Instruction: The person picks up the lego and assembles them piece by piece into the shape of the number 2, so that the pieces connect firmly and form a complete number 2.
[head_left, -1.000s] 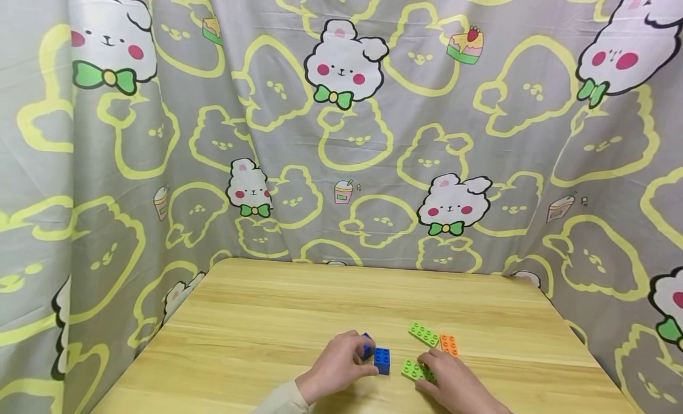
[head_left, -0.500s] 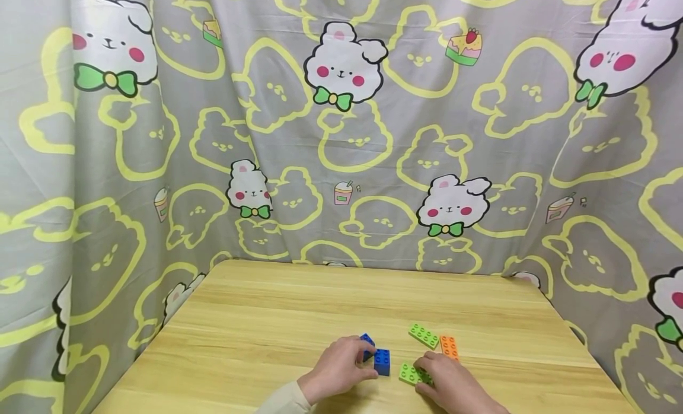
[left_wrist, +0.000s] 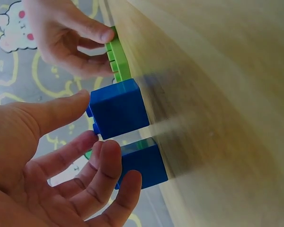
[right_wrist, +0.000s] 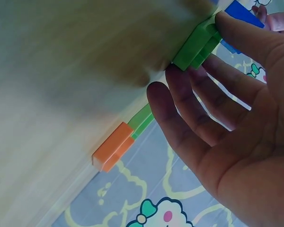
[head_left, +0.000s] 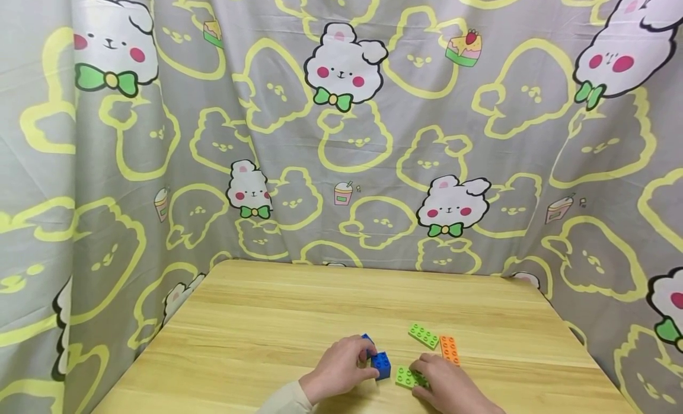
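the right hand's grip (right_wrist: 241, 135) pinches a green brick (right_wrist: 196, 45) between thumb and fingertips. a blue brick (right_wrist: 243, 15) lies beyond, near the left hand's grip (right_wrist: 281, 21). an orange brick (right_wrist: 112, 147) sits by another green brick (right_wrist: 143, 121) on the desk (right_wrist: 61, 85), patterned cloth (right_wrist: 149, 177) behind.

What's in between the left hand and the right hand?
In the head view, going from the left hand to the right hand: a studded blue toy brick, a narrow bare strip of wooden table, then a lime green toy brick.

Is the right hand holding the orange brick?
No, the right hand pinches a green brick while the orange brick lies apart on the table.
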Tool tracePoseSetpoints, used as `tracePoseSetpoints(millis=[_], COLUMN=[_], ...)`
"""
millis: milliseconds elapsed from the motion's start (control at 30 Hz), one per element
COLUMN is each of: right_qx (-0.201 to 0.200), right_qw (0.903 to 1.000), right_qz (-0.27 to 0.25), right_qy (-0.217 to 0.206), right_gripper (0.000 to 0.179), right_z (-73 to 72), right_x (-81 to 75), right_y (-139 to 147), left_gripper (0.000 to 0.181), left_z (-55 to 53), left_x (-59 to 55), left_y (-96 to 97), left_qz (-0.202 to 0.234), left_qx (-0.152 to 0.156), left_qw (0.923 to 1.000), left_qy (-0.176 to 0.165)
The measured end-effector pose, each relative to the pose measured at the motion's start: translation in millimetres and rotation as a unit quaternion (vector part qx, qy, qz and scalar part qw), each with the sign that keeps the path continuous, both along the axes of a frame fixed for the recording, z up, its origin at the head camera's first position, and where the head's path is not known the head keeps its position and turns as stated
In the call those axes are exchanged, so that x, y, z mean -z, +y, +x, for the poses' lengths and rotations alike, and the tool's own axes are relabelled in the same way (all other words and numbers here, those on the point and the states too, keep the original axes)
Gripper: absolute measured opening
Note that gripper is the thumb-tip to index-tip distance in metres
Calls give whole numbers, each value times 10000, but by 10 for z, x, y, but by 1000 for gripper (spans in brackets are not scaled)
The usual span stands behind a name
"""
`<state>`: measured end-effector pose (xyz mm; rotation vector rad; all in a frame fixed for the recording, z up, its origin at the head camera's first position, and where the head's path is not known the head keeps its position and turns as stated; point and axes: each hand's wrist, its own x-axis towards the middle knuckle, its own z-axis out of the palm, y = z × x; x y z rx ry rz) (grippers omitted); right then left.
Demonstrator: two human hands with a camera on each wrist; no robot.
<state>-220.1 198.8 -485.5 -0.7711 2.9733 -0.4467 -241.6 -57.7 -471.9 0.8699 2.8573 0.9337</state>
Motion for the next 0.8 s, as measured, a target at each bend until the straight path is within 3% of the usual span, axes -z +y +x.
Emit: tracePoseSetpoints(millis=[233, 467, 633, 800], right_qx=[-124, -168, -193, -53], right_qw=[9998, 9996, 9996, 9975], right_qz=[30, 73, 21, -152], right_qy=[-170, -193, -221, -683], right_gripper=[35, 34, 34, 39], right_z=[10, 10, 20, 8], right_x=[-6, -6, 1, -29], right_y=[-22, -45, -43, -24], left_gripper=[39, 28, 26, 26], left_z=[6, -4, 27, 60], left_x=[-9, 6, 0, -23], left_y=[15, 28, 16, 8], left_qz=[-5, -202, -198, -269], left_qx=[-108, -162, -28, 63], left_qw=[9999, 9995, 9998, 9996], left_qy=[63, 205, 40, -84])
